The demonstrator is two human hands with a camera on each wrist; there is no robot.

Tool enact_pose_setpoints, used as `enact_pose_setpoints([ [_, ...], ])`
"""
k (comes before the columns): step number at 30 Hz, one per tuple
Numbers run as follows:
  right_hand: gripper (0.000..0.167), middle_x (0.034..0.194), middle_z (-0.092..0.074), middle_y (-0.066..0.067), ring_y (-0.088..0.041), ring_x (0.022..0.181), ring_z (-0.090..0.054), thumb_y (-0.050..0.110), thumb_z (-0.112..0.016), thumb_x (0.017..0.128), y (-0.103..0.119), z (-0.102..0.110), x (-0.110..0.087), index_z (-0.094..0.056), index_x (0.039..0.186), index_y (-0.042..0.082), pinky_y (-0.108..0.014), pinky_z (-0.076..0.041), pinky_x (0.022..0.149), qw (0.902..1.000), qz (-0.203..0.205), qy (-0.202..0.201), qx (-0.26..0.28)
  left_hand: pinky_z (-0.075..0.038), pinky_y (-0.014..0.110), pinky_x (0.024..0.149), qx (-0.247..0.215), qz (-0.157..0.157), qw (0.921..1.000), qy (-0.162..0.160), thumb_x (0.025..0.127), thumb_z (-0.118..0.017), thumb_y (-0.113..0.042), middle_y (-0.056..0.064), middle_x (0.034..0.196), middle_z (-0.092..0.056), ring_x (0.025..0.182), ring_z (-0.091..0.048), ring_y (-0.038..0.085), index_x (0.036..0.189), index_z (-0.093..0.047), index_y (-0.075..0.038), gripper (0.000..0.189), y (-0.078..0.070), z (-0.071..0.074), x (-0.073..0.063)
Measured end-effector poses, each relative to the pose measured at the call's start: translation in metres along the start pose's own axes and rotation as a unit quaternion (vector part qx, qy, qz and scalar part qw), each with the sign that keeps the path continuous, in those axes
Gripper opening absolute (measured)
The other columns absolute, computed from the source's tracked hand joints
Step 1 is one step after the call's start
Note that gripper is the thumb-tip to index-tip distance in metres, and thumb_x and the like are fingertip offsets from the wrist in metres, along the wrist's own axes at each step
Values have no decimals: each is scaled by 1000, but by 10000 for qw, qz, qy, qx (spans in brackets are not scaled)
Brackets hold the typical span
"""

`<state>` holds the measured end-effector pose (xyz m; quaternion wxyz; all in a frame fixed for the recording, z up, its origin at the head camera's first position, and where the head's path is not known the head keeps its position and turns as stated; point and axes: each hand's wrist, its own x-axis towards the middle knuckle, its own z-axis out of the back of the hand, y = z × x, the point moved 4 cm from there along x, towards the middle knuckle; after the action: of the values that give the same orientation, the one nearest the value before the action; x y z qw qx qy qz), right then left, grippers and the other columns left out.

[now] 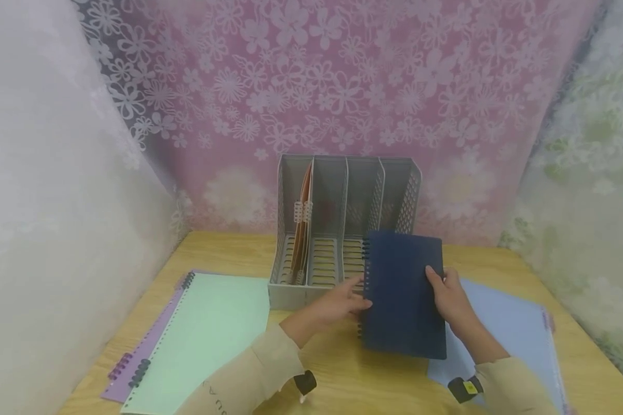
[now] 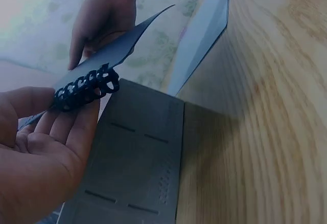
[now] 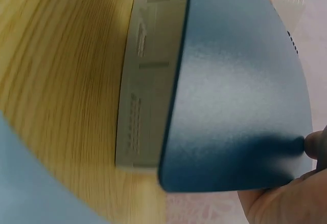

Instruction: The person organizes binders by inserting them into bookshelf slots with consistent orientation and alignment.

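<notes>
Fingers on the left hand [image 1: 331, 308] pinch the blue notebook [image 1: 402, 305] at its rings [image 2: 84, 90]; the right hand [image 1: 454, 298] grips the other edge.

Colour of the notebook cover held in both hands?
Plain dark navy blue; the notebook cover shows best in the head view.

Head view looks hazy; left-wrist view, dim. Right-wrist view: blue cover [image 3: 230, 91] carries pale sheen, dark shadow beside thumb [image 3: 313, 145].

Both beige cloth sleeves [image 1: 262, 366] are long, the left dark-lettered. Black wrist blocks [image 1: 304, 381] show, the right yellow-squared.
</notes>
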<state>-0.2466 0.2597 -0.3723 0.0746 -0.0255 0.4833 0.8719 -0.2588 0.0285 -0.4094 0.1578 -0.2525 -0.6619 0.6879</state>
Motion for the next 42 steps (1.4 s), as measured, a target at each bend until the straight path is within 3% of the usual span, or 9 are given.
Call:
enact_pose_setpoints([
  [7, 68, 126, -42, -33, -45, 116, -46, 55, -26, 102, 15, -14, -5, -22, 130, -7, -55, -41, 93, 9994, 322, -74, 93, -51, 46, 94, 226, -43, 9997, -39, 96, -61, -11, 30, 138, -45, 120, -55, 38, 155, -20, -9, 72, -12, 19, -15],
  [13, 55, 120, -52, -32, -40, 108, -57, 45, -28, 105, 25, -30, -18, -22, 129, -4, -45, -47, 87, 9976, 657, -88, 207, -48, 48, 98, 495, -2, 9987, -118, 97, -60, -16, 29, 144, -41, 123, -53, 36, 155, -19, -11, 71, -9, 33, -34],
  [21, 48, 120, -55, -32, -36, 104, -62, 35, -28, 107, 38, -40, -23, -18, 136, -2, -33, -52, 80, 9919, 1178, 43, 481, -48, 46, 98, 323, -167, 9992, -160, 99, -58, -17, 28, 146, -39, 120, -55, 34, 156, -15, -9, 72, -2, 45, -47],
  [27, 56, 134, -48, -32, -44, 119, -53, 40, -33, 106, 40, -46, -23, -21, 140, -2, -51, -48, 95, 9888, 1470, 81, 232, -45, 49, 101, 454, -269, 9980, -335, 100, -57, -20, 30, 145, -38, 124, -53, 36, 156, -14, -9, 72, -1, 51, -57],
  [34, 46, 109, -60, -26, -34, 92, -63, 35, -32, 107, 37, -41, -23, -36, 136, -1, -41, -56, 77, 9834, 1758, -445, -49, -48, 48, 98, 790, -506, 9942, -533, 100, -56, -21, 31, 144, -40, 126, -50, 40, 155, -14, -3, 71, -16, 57, -72],
  [38, 49, 128, -52, -32, -43, 118, -53, 31, -36, 107, 34, -35, -18, -37, 137, -8, -55, -44, 99, 9779, 1969, -660, -227, -45, 51, 101, 948, -545, 9920, -633, 101, -55, -25, 31, 143, -41, 128, -48, 40, 155, -12, -4, 72, -20, 64, -79],
  [42, 64, 143, -33, -37, -52, 133, -30, 36, -42, 105, 28, -31, -8, -27, 143, -14, -66, -26, 107, 9767, 1923, -585, -747, -41, 53, 104, 1118, -569, 9889, -797, 101, -54, -30, 28, 144, -41, 131, -45, 38, 156, -11, -9, 73, -24, 71, -85],
])
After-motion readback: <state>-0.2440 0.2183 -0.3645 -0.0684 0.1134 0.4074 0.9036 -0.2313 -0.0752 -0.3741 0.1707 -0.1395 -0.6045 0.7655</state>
